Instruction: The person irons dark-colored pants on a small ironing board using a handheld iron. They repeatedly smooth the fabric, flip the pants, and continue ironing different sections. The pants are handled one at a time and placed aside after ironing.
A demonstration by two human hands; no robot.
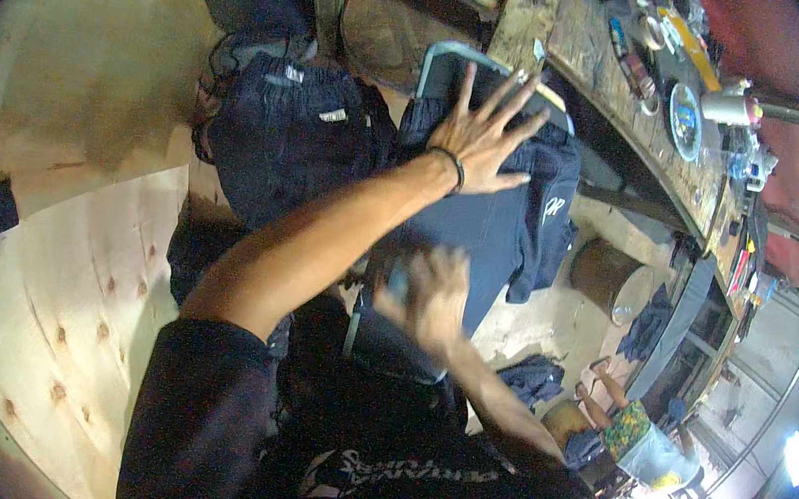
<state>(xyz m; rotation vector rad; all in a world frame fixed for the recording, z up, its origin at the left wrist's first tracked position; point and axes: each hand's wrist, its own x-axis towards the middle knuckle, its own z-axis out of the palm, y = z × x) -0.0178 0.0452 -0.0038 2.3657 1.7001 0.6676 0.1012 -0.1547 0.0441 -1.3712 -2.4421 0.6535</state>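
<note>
Navy trousers [467,228] with a gathered waistband and a small white mark are pulled over a flat board [448,61] with a pale, rounded rim. My left hand [493,136] lies on the waistband end with its fingers spread wide, and a dark band circles its wrist. Closer to my body, my right hand [433,299] is over the cloth, smeared by motion. Its fingers look curled around a small blue-grey thing [397,284], too blurred to name. Beside the board, on the left, sits a pile of dark elastic-waisted garments [294,137].
A worn wooden workbench [665,162] runs along the right, bearing a blue dish [684,122], a white container [728,108] and tools. A round wooden stool [612,281] stands beneath it. Dark cloth [531,377] lies on the floor. Another person [644,449] is at far right.
</note>
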